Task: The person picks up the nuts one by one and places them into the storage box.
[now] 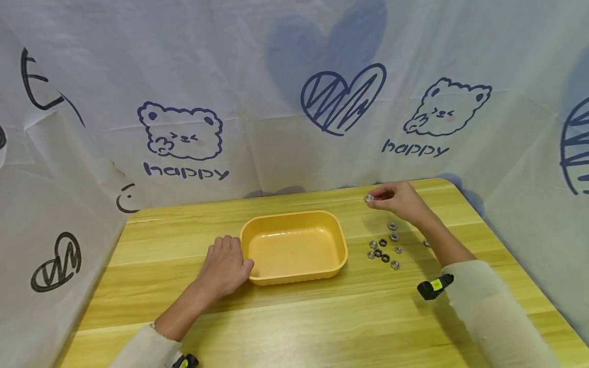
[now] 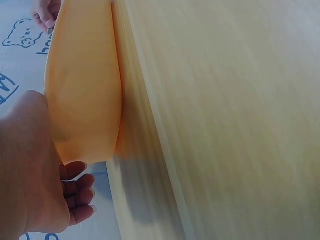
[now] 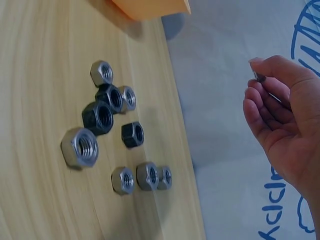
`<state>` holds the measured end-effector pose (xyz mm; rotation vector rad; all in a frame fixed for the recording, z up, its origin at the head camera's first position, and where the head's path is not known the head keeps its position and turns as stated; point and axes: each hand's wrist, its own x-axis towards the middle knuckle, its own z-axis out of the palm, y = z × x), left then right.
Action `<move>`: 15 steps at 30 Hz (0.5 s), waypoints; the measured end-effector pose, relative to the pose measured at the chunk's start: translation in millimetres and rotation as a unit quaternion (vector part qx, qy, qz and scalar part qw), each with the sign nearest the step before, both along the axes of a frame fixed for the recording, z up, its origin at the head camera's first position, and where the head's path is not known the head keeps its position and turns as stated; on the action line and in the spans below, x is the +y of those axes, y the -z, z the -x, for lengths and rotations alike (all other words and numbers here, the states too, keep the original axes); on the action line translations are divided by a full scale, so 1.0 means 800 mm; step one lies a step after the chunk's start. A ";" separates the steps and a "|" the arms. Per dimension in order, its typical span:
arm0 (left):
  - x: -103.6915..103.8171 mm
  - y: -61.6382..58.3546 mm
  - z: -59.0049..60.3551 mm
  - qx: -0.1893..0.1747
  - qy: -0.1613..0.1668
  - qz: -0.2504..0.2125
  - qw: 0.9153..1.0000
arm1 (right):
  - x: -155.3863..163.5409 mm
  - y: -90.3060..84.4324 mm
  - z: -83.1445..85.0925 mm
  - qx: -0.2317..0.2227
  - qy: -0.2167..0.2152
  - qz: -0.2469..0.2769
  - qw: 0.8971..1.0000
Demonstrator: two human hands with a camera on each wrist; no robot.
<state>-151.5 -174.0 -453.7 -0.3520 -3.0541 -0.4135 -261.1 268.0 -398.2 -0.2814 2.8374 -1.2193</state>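
Right then, pinched a small silver nut (image 1: 368, 198) between thumb and fingertips of the right grip (image 1: 400, 200), closed on it and lifted off the counter (image 1: 322, 317) near the far edge, beyond and to the right of the yellow tray (image 1: 294, 213). Seen from the right wrist, caught only at the very fingertips, that nut (image 3: 259, 76), barely showing. Laid the left grip (image 1: 224, 266) flat and relaxed on the wood, holding nothing, fingers straight, pressed against the tray's left wall with the thumb at the near corner. Left the loose nuts (image 1: 384, 245) scattered on the counter just below the raised hand, silver and black together, some touching, well clear of the tray's right wall. Looked risky, a pinch that shallow: could have slipped, dropped onto the wood and rolled toward the cloth-covered edge close behind. Could also have bounced on hard plastic if let go from too high above the tray. Seemed light as well, that tray, so a nudge from the resting left palm might have slid it sideways into the pile. Worth minding the sleeve too, hanging close to the heap.
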 end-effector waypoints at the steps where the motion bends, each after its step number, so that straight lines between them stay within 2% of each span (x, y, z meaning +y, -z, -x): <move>1: 0.000 0.000 0.000 0.000 0.000 0.001 1.000 | -0.002 0.001 0.000 0.001 -0.002 0.001 1.000; 8: 0.002 -0.001 0.001 -0.004 -0.002 0.013 1.000 | -0.015 0.006 -0.002 0.009 -0.027 0.002 1.000; 15: 0.001 -0.001 0.000 -0.003 0.000 0.012 1.000 | -0.037 0.006 -0.006 -0.009 -0.052 0.021 0.998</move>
